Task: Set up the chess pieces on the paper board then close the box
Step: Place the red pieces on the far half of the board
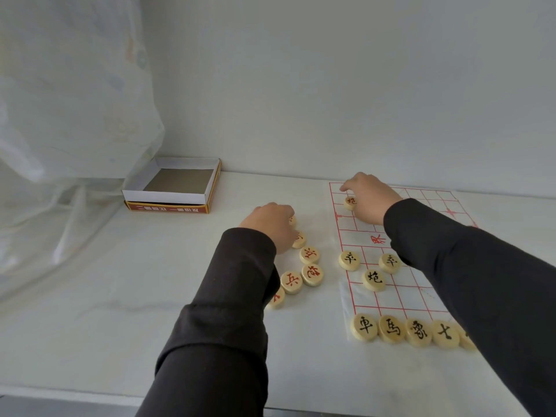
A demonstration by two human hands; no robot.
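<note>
Chess pieces (374, 279) part set out: pale wooden discs. Red-grid paper board (421, 296) lies flat on the right half of the bench (120, 296). Along its near edge is a black-lettered row (391, 328) of four discs side by side and touching, with a fifth half hidden under your right sleeve (481, 281). Three more black-lettered discs sit nearer the middle of the board, apart from each other.

Your right hand (370, 200) is at the far left corner of the board, fingers curled down and pinching one black piece (350, 202). Cannot tell if that disc touches the paper.

Loose red pieces (310, 254) lie on the bench just left of the board in a ragged line, some touching. Your left hand (270, 224) is knuckles-up over the far end of that line, fingers bent under, covering part of two discs. Cannot tell whether it grips one.

Open box (168, 195) is well apart at the far left of the bench near the wall, with white inner walls and a red lettered side facing you. A translucent sheet (75, 100) hangs left of it
</note>
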